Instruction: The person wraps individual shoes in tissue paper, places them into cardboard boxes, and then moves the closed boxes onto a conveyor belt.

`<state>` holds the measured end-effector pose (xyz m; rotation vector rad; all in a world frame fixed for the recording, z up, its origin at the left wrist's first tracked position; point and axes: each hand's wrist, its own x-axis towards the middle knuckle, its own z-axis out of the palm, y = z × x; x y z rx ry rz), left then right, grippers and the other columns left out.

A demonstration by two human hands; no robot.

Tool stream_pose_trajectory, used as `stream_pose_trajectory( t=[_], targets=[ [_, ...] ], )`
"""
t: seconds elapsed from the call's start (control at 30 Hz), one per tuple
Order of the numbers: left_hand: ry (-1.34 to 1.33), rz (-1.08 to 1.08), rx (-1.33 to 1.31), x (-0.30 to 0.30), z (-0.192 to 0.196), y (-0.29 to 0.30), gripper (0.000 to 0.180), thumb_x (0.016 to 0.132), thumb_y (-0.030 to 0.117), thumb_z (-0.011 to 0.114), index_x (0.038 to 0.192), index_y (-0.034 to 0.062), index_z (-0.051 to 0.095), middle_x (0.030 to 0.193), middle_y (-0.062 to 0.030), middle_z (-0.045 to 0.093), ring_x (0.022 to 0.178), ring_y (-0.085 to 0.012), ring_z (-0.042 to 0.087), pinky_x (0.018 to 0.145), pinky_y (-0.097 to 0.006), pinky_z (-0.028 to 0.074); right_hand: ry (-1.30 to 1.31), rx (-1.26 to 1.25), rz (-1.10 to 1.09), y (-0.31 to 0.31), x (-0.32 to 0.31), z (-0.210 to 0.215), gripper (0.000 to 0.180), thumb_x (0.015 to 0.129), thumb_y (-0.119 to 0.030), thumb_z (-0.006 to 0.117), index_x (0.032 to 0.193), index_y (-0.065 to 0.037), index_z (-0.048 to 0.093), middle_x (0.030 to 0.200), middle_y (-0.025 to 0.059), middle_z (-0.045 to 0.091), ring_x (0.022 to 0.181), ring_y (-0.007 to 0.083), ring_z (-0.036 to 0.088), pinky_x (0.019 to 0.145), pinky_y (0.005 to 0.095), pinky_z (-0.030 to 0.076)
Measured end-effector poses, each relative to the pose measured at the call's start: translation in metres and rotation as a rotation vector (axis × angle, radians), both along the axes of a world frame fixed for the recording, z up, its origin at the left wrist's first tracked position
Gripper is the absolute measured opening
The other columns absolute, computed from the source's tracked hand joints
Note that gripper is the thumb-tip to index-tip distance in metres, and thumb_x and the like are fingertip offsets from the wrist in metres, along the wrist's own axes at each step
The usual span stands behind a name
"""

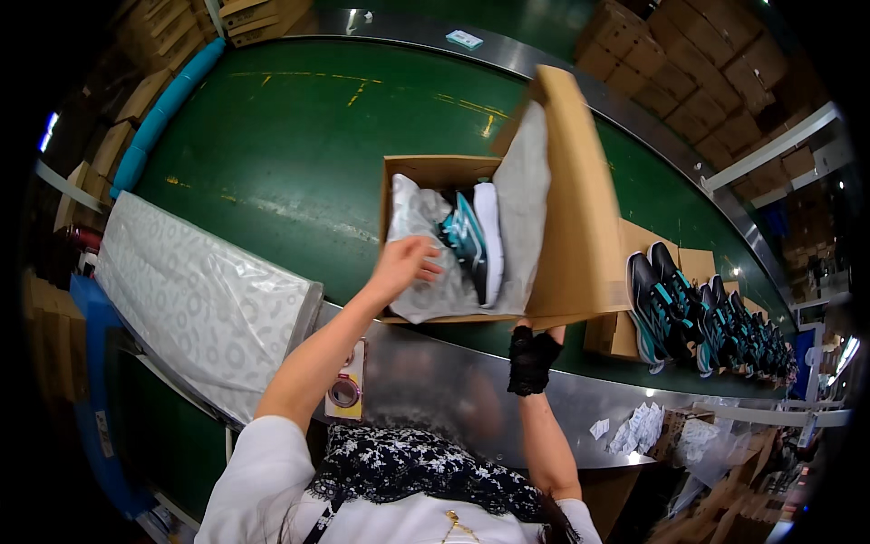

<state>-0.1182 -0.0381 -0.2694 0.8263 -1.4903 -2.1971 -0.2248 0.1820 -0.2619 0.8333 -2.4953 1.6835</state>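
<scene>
An opened brown shoebox sits in front of me on the green conveyor belt. Inside lies a black and teal sports shoe with its white sole turned to the right. Patterned grey tissue paper lines the box and runs up against the raised lid. My left hand is over the tissue at the box's left side, fingers apart. My right hand, in a black fingerless glove, grips the lid's near lower edge; its fingertips are partly hidden there.
To the right, a row of black and teal shoes stands on boxes along the belt. A stack of patterned tissue paper lies at left. Crumpled white papers and a tape roll rest on the metal edge. Cartons are piled beyond.
</scene>
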Motion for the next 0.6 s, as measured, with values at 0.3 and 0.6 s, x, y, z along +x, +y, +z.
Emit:
stream_pose_trajectory(
  t=[0.3, 0.6],
  targets=[
    [-0.402, 0.229, -0.736, 0.032, -0.043, 0.020, 0.052, 0.090, 0.041, 0.036, 0.098, -0.0075, 0.054, 0.088, -0.0253, 0.056, 0.087, -0.0336, 0.051, 0.077, -0.038, 0.040, 0.753, 0.698, 0.287, -0.004, 0.019, -0.040, 0.052, 0.077, -0.002, 0.044, 0.125, -0.024, 0.043, 0.132, 0.0165, 0.035, 0.120, 0.0376, 0.032, 0.090, 0.0590, 0.023],
    [-0.004, -0.040, 0.450, 0.013, 0.009, -0.009, 0.070, 0.071, 0.059, 0.051, 0.119, 0.0084, 0.048, 0.113, -0.0094, 0.054, 0.100, -0.0244, 0.052, 0.084, -0.042, 0.040, 0.829, 0.651, 0.393, -0.027, -0.015, 0.037, 0.053, 0.071, -0.001, 0.047, 0.121, -0.018, 0.048, 0.125, 0.0194, 0.042, 0.114, 0.0385, 0.038, 0.091, 0.0536, 0.029]
  ],
)
